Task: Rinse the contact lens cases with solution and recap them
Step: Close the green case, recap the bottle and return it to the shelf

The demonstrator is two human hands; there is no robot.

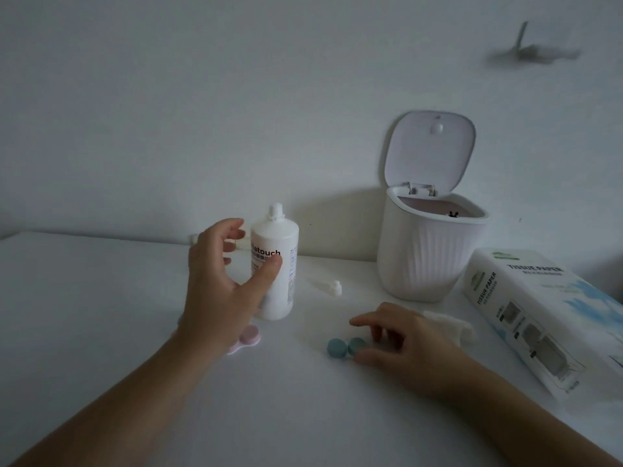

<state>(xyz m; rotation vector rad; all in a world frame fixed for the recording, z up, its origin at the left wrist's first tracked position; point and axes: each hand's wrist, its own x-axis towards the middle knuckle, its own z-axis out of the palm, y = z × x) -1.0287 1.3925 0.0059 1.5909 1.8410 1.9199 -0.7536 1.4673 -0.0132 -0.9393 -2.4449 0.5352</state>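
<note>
- The left hand (222,274) is raised beside the solution bottle (274,264), fingers spread in a wide curve, thumb against the label; the fingers do not close round the bottle, so this reads as a reach or a release, and I cannot tell which.
- The bottle stands upright on the table (101,298), its nozzle bare. A small white cap (332,287) lies on its side just to the right, most likely the bottle's own.
- The right hand (397,342) rests low on the table, fingers loosely bent, fingertips touching or just beside the teal case (347,346); whether it pinches the case is hidden by the fingers.
- The teal case looks capped on both wells.
- The pink case (247,337) lies near the bottle's foot, partly hidden behind the left wrist; whether it is capped I cannot tell.
- A crumpled tissue (451,326) sits behind the right hand, with a tissue pack (539,318) at the right and a bin (428,251) with its lid up at the back.
- Judged step: between cases, bottle open, teal case under the right hand.
- Next move calls for a firm wrap round the bottle, the case caps twisted off, and a steady tilt over the wells without knocking the loose cap.
</note>
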